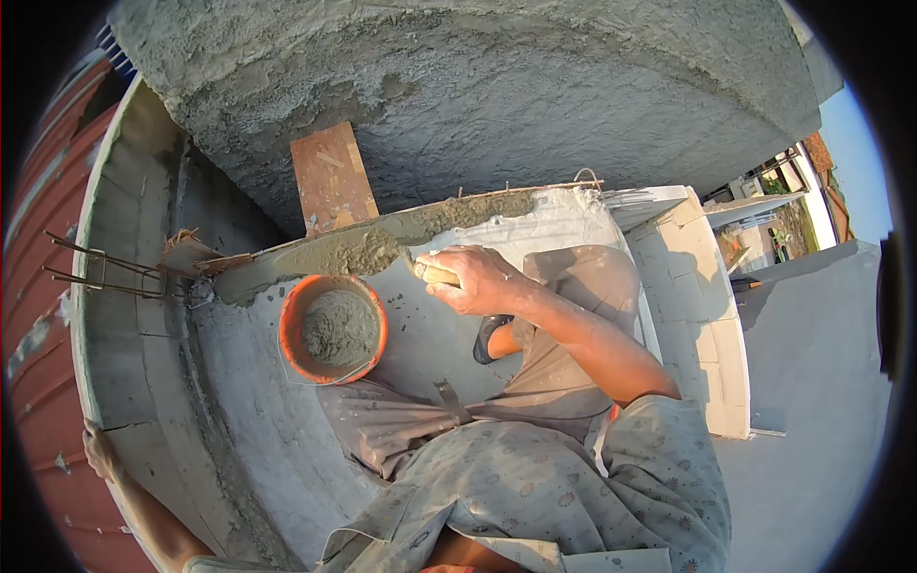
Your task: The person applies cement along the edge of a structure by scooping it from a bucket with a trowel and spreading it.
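My right hand (470, 279) is wrapped round the wooden handle of a trowel (441, 275). The blade points left at a strip of wet mortar (363, 252) along the ledge in front of me; little of it shows. Just left of that hand stands an orange bucket (384, 329) with grey mortar (339, 328) inside and a wire handle at its rim. At the far left, my left hand (98, 452) rests on the top edge of a pale block wall (134, 377), its fingers partly hidden over the edge.
A brown board (332, 179) leans against the rough plastered wall (478, 105) ahead. Rebar rods (103, 268) stick out at the left, over a red corrugated roof (43, 363). Another block wall (690, 306) stands at the right. My bent legs flank the bucket's right side.
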`<state>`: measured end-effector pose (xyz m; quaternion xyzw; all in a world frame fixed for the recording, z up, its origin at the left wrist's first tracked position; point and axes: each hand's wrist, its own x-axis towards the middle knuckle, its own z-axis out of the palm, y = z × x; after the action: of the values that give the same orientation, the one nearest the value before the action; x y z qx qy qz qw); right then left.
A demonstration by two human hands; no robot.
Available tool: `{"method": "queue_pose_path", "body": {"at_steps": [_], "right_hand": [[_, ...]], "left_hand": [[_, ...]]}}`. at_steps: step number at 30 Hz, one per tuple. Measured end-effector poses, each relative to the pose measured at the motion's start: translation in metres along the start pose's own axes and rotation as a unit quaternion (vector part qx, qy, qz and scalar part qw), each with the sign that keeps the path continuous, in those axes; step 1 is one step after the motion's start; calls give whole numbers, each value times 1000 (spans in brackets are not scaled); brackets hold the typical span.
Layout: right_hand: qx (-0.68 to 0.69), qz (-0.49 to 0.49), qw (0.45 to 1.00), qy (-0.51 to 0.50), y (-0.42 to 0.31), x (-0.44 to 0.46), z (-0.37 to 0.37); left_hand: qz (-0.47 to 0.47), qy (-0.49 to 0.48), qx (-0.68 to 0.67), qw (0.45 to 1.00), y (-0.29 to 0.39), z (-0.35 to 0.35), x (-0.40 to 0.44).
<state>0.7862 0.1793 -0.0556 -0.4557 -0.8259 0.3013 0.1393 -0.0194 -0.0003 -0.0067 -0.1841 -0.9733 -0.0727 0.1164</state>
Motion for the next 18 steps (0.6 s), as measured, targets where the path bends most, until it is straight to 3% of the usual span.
{"method": "queue_pose_path", "body": {"at_steps": [4,6,8,10,11,13,15,18], "right_hand": [[21,39,999,-5,13,0,-18],[53,94,994,-14,23,7,-18],[90,97,989,64,42,16,14],[136,107,980,96,34,16,20],[135,107,981,84,34,21,23],[136,112,982,62,34,27,29],[119,121,985,34,34,24,27],[109,146,983,2,39,9,14]], "left_hand": [[62,125,-235,962,13,10,-16],[171,-9,-521,836,83,-7,-85],[195,-221,-636,713,181,-64,-218],[399,-425,-634,508,253,-122,-338],[450,-474,-644,397,276,-135,-386],[477,-592,-628,168,306,-166,-461],[408,-691,-590,-85,332,-198,-517],[295,-696,-618,-217,345,-230,-572]]}}
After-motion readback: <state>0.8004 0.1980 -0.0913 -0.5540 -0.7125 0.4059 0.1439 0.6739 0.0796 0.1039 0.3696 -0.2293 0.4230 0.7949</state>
